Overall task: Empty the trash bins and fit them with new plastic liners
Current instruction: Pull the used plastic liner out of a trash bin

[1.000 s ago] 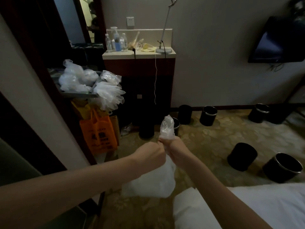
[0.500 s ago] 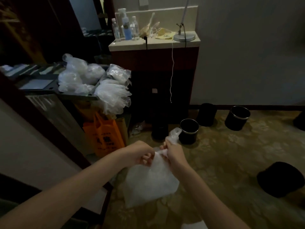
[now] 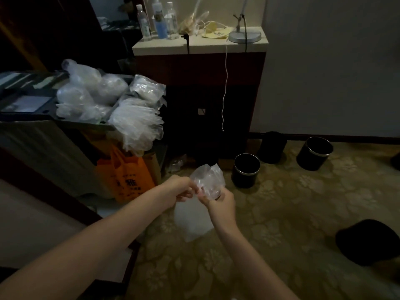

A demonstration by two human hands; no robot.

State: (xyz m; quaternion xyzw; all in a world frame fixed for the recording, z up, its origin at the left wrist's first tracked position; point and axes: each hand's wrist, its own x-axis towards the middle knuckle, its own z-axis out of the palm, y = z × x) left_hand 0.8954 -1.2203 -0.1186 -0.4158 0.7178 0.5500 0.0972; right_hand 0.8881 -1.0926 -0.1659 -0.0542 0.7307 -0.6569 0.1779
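As the plastic bag (image 3: 192, 221) hung low, left hand (image 3: 184, 188) and right hand (image 3: 220, 203) pinched its bunched top. A black trash bin (image 3: 245, 169) stood near.

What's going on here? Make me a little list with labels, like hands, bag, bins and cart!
hands: left hand and right hand both pinch the clear plastic bag near its top
bag: hangs over the carpet
bins: black; nearest bin stands upright, looks unlined
cart: cart piled with plastic bags; orange bag below

black bins (image 3: 245, 170) – orange bag (image 3: 127, 180) – floral carpet (image 3: 292, 213)
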